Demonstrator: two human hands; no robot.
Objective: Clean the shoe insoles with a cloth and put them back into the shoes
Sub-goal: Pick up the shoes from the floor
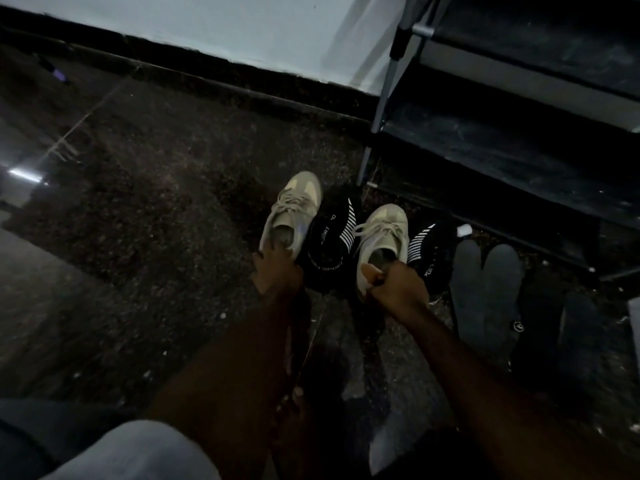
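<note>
L hand [277, 271] grips left sneaker [294, 209] heel, R hand [398, 285] right sneaker [384, 226] heel. Insoles [485, 289] lie on floor [138, 202] by rack [519, 150], so refitting prob. remains; no cloth visible.

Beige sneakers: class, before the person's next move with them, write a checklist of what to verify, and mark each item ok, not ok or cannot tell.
1. The left hand grips the left beige sneaker at its heel: ok.
2. The right hand grips the right beige sneaker at its heel: ok.
3. Both sneakers stand upright, openings up: ok.
4. Insoles back inside these sneakers: cannot tell, the openings are too dim.
5. The dark insoles lie close by on the floor, right of the black shoes: ok.
6. Cloth at hand: cannot tell, none plainly in view.
</note>
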